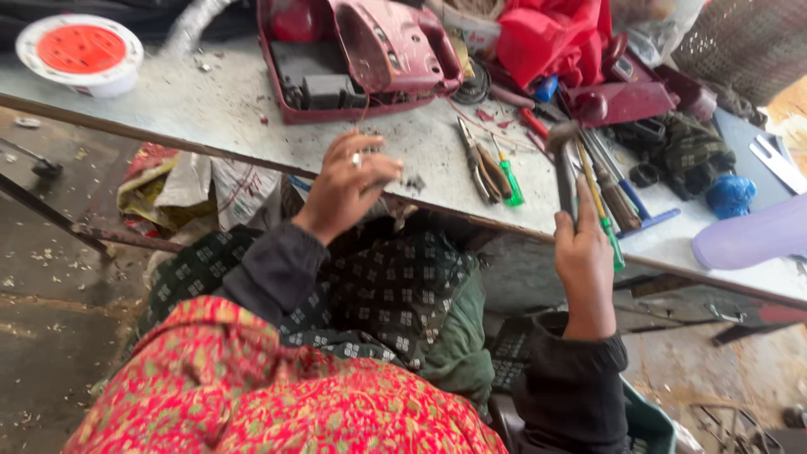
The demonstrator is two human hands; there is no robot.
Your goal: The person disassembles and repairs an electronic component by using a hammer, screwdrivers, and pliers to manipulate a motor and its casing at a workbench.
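Left hand: my left hand (349,181) rests at the near edge of the grey, scuffed counter (210,109), fingers curled and pinched together over a small dark bit (414,182) lying on the surface; I cannot tell whether I actually grip it.
Right hand: my right hand (582,256) is closed around the handle of a grey metal hammer (565,160), held upright with its head up, just above the counter's near edge.
Hammer surroundings: just beside the hammer lie 1 green-handled screwdriver (607,220) and a blue-handled tool (643,212).
Between my hands: a pair of dark pliers (481,164) and a second, shorter green-handled screwdriver (508,178) lie flat on the counter.
Behind my left hand: an open dark-red metal casing (361,59) sits further back, a thin wire running from it toward my fingers.
Far left: a round white box with an orange-red lid (80,52).
Right side: a crumpled red cloth (551,34) and a pale purple plastic piece (752,235).
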